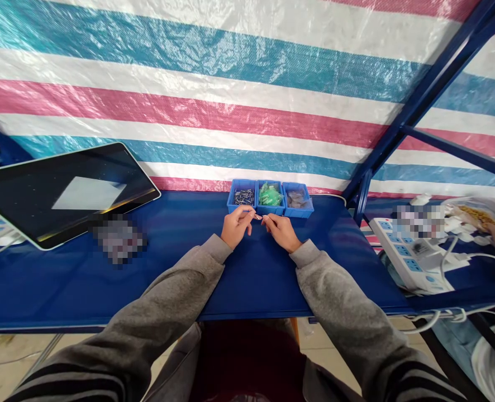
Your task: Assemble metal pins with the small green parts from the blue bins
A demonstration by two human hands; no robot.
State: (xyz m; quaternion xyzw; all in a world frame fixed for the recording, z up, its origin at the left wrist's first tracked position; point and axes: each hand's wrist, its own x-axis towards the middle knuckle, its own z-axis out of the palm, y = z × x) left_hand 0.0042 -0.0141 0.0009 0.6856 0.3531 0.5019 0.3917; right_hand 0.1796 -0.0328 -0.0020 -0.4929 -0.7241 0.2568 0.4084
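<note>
Before blue bins (270, 211), left hand (236, 226) pinching small piece (258, 217), right hand (282, 231) close

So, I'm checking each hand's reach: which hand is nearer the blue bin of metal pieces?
Left. The left hand is just in front of that bin; the right hand sits farther off, to its right.

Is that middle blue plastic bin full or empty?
Looks full: the middle blue plastic bin holds a shiny green heap reaching about rim height.
</note>
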